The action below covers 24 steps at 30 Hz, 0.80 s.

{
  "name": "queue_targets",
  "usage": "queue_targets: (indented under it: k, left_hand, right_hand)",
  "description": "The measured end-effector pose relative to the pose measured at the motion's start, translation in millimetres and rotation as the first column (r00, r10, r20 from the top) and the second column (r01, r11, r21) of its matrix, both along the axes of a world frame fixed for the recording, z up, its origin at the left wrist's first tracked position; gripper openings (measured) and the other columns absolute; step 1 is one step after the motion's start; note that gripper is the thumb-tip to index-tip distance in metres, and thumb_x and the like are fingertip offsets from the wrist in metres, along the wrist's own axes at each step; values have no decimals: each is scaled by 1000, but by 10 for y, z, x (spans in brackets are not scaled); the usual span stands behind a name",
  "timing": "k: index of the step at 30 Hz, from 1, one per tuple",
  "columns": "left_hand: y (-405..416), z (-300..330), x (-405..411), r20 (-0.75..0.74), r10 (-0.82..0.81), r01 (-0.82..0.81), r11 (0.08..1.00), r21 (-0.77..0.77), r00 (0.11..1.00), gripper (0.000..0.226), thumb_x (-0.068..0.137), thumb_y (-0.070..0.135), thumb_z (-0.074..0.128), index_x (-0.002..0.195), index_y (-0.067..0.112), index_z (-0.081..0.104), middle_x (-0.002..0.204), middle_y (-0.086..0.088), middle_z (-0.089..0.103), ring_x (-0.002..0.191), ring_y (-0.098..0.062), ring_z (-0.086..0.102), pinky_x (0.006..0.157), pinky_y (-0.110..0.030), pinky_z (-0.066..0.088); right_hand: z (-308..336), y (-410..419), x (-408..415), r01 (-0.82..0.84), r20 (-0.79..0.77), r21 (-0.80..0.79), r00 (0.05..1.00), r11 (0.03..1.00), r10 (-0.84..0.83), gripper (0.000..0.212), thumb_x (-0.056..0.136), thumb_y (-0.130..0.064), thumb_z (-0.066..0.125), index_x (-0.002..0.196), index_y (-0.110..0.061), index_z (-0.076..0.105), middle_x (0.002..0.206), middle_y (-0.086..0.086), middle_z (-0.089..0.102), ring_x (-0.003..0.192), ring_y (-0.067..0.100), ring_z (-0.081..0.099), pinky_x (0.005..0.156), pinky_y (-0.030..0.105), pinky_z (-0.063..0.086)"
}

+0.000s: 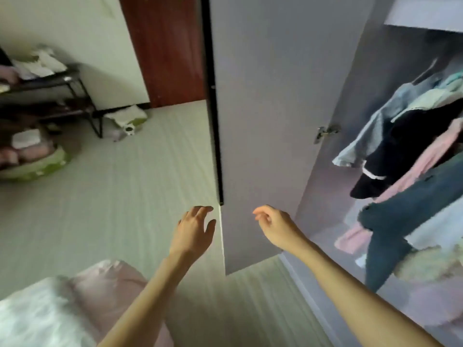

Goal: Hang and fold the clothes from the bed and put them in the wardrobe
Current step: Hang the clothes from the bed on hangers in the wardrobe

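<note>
Hanging clothes [411,156] right of right hand [273,226].

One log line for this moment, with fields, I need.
left hand: open, empty | right hand: open, empty | wardrobe door: open | hanging clothes: inside wardrobe

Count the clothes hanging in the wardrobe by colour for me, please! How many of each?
Some are blurred and overlap, so this counts what shows:
Light blue: 1
Black: 1
Pink: 1
Dark blue: 1
Mint: 1
Total: 5
</note>
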<state>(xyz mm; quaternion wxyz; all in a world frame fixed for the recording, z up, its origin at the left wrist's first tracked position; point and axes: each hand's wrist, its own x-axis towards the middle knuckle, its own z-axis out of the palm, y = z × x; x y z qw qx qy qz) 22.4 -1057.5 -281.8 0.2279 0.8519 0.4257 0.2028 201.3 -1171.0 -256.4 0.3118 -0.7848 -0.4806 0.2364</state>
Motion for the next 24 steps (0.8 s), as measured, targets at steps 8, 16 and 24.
queue_targets:
  k: [8,16,24]
  left_hand:
    - [-658,-109,-2210,-74,607,-610,792,-31,791,32,94,21,51,126,17,57,125,-5,58,112,-27,57,91,-35,44]
    - [-1822,-272,-4064,-31,942,-940,332,-75,335,28,92,15,56,118,10,62,118,-6,65,108,-23,61,89,-35,48]
    - [-2005,-1001,-5609,-118,989,-977,60,-203,85,33,90,21,48,118,9,62,114,-10,64,106,-27,60,88,-38,48]
  right_hand:
    - [-313,693,-1801,-582,-113,-120,813,805,571,27,98,-16,41,115,-10,61,114,5,64,108,20,59,88,25,43]
    - [-469,732,-4037,-909,-174,-180,404,375,898,25,96,-15,41,110,-15,62,114,7,65,106,24,59,94,32,45]
    - [-875,937,-5862,-975,-150,-211,107,74,983,28,98,-18,39,117,-13,59,114,6,62,100,19,58,88,28,46]
